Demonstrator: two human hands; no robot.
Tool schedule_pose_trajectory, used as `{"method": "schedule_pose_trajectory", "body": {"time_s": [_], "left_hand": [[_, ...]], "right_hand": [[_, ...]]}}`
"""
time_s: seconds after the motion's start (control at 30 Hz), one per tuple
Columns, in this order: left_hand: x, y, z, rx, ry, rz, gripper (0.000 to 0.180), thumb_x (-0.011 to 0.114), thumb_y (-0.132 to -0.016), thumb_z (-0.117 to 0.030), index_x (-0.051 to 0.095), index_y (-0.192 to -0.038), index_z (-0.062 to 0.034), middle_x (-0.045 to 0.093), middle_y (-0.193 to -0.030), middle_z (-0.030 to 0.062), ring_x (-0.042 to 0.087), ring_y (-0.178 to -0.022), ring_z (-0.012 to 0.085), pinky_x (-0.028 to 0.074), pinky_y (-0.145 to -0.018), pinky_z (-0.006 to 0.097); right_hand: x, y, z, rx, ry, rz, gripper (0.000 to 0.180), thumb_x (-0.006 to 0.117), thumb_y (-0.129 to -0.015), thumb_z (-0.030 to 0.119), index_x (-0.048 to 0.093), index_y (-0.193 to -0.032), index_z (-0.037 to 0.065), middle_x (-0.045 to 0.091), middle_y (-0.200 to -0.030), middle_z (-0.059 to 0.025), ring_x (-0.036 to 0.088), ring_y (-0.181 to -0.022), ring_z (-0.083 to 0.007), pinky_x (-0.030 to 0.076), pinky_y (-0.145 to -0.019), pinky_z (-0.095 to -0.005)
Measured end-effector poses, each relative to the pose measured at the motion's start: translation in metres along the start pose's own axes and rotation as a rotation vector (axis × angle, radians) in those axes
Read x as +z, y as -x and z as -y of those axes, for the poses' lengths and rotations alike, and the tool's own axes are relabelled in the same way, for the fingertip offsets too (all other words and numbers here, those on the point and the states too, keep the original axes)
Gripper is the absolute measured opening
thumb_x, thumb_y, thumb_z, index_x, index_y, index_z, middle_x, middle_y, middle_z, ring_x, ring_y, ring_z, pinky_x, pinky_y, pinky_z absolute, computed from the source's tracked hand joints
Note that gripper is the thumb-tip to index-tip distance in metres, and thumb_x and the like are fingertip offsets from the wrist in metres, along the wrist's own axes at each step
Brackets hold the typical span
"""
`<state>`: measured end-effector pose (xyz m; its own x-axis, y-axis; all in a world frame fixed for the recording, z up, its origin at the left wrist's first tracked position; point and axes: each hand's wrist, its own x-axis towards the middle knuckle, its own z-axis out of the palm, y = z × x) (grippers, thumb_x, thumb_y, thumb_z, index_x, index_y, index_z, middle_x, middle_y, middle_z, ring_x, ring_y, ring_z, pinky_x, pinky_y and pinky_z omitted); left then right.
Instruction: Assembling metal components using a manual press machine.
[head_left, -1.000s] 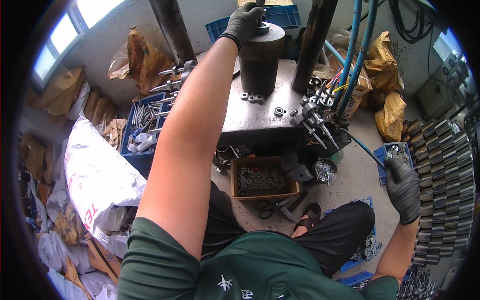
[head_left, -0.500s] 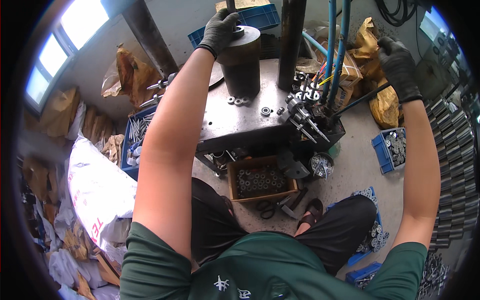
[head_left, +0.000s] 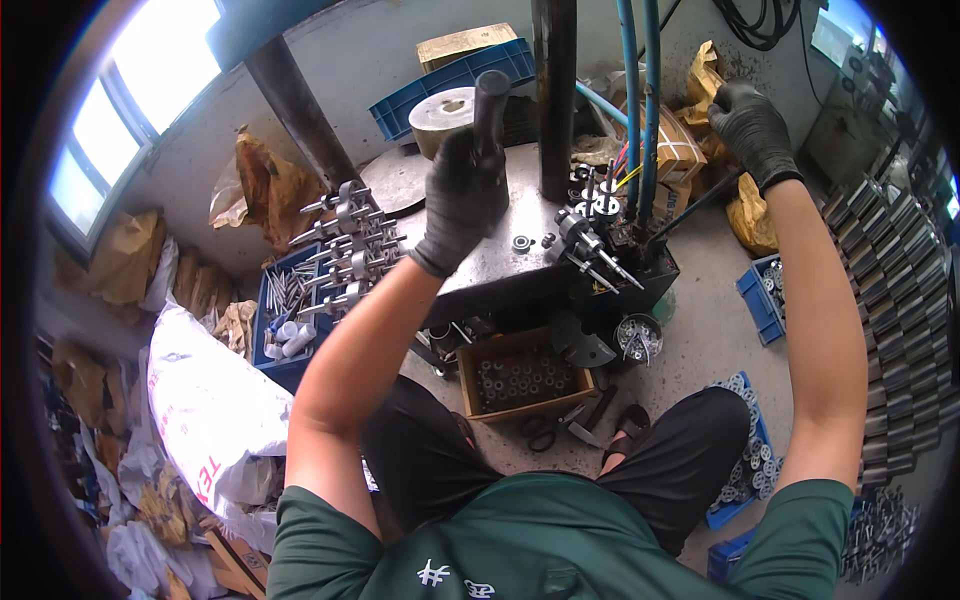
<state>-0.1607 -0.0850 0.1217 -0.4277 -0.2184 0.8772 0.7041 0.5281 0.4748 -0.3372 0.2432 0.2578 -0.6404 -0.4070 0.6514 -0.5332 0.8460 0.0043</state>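
Both hands are covered by dark grey knitted gloves, the left hand (head_left: 465, 195) and the right hand (head_left: 752, 120), each glove ending in a ribbed cuff at the wrist. The forearms are left bare. A dark green short-sleeved shirt (head_left: 560, 540) with small white markings at the chest is worn, along with black trousers (head_left: 690, 470).

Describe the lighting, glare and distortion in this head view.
Head view: the window at upper left is blown out white; fisheye bends the stacked cylinders along the right rim; corners are black; the left hand on the dark cylinder stays sharp.
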Motion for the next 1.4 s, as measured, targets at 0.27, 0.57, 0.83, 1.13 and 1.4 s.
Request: {"method": "schedule_pose_trajectory", "body": {"time_s": [0.27, 0.57, 0.83, 1.13, 1.4], "left_hand": [[0.002, 0.173, -0.043, -1.285, 0.495, -0.075, 0.048, 0.056, -0.101, -0.054, 0.063, -0.093, -0.0079, 0.055, -0.064, -0.0002, 0.057, -0.055, 0.0132, 0.055, -0.055, 0.034], [0.014, 0.178, -0.004, -1.760, 0.741, -0.235, 0.035, 0.048, -0.102, -0.036, 0.059, -0.079, -0.0121, 0.056, -0.063, -0.0014, 0.055, -0.053, 0.0135, 0.053, -0.052, 0.038], [0.016, 0.192, 0.007, -1.768, 0.739, -0.156, 0.031, 0.052, -0.101, -0.037, 0.060, -0.083, -0.0133, 0.054, -0.064, -0.0025, 0.052, -0.053, 0.0149, 0.053, -0.055, 0.040], [-0.006, 0.189, -0.090, -1.254, 0.771, 0.167, 0.035, 0.069, -0.096, -0.011, 0.057, -0.126, 0.0018, 0.068, -0.104, 0.0102, 0.068, -0.098, 0.0187, 0.057, -0.091, 0.034], [-0.024, 0.181, -0.110, -1.104, 0.644, 0.243, 0.037, 0.069, -0.095, -0.004, 0.059, -0.131, -0.0042, 0.067, -0.117, 0.0065, 0.064, -0.109, 0.0138, 0.055, -0.096, 0.031]], "right_hand": [[-0.014, 0.022, 0.003, 0.053, -0.009, 0.098, 0.029, 0.063, -0.094, 0.030, 0.073, -0.104, 0.005, 0.070, -0.108, -0.0200, 0.069, -0.098, -0.0367, 0.055, -0.089, -0.0450], [-0.044, 0.097, 0.005, -0.061, -0.148, 0.118, 0.032, 0.063, -0.099, 0.031, 0.071, -0.097, 0.000, 0.067, -0.101, -0.0221, 0.066, -0.093, -0.0403, 0.053, -0.083, -0.0445], [-0.071, 0.201, 0.034, -0.241, -0.346, 0.123, 0.036, 0.053, -0.105, 0.027, 0.065, -0.124, -0.001, 0.068, -0.109, -0.0220, 0.066, -0.099, -0.0367, 0.051, -0.090, -0.0432], [0.033, 0.290, 0.164, 0.450, -1.565, 0.495, 0.058, 0.049, -0.106, 0.045, 0.049, -0.146, 0.003, 0.064, -0.129, -0.0158, 0.060, -0.117, -0.0294, 0.048, -0.103, -0.0447], [0.090, 0.317, 0.191, 1.107, -2.629, 1.086, 0.057, 0.063, -0.094, 0.036, 0.052, -0.140, 0.005, 0.062, -0.130, -0.0132, 0.060, -0.120, -0.0286, 0.049, -0.104, -0.0485]]}}
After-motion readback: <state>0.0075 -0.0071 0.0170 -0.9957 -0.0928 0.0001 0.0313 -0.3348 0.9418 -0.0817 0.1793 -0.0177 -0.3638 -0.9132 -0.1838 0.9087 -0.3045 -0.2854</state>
